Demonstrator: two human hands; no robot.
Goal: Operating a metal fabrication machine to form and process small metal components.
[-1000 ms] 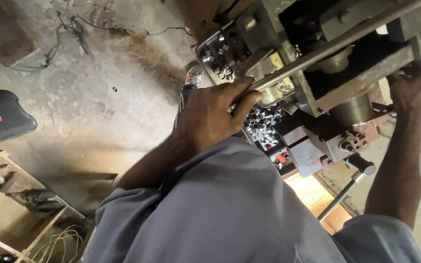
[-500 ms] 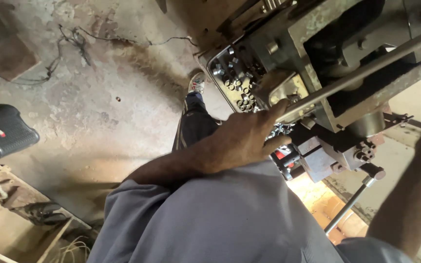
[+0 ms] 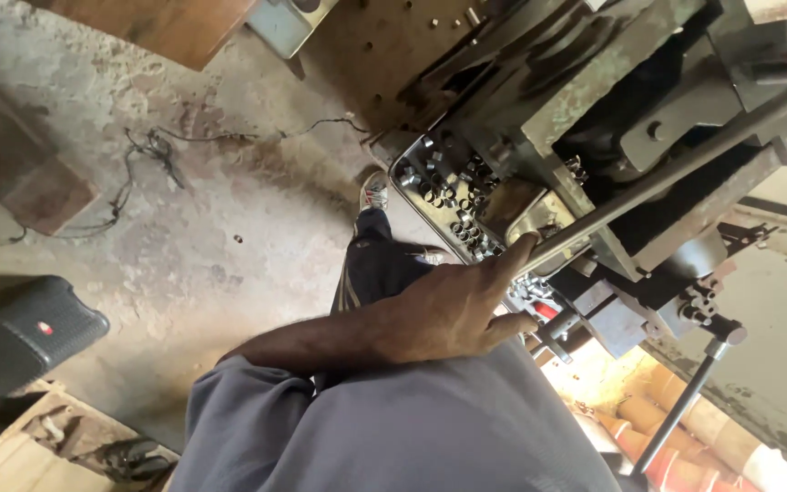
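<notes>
My left hand [image 3: 448, 310] reaches out from a grey sleeve to a heavy metal machine [image 3: 594, 82]. The index fingertip touches the near end of a long steel rod [image 3: 667, 173] that runs up to the right across the machine. The thumb points right, just above small metal fittings under the machine. The other fingers are hidden below the hand, and nothing shows in its grasp. Beside the fingertip is a metal tray [image 3: 404, 173] holding several small shiny parts. My right hand is out of the picture.
Below is a dusty concrete floor with loose wires [image 3: 152, 150], a wooden block [image 3: 11, 173] and a black case [image 3: 25, 333] at the left. A thin rod with a clamp [image 3: 685, 401] hangs under the machine over orange tubes [image 3: 685, 437]. My shoe [image 3: 375, 193] stands by the tray.
My left hand has slid from gripping the machine's front to touching the rod's end. My right hand and forearm, earlier at the machine's right side, have left the picture.
</notes>
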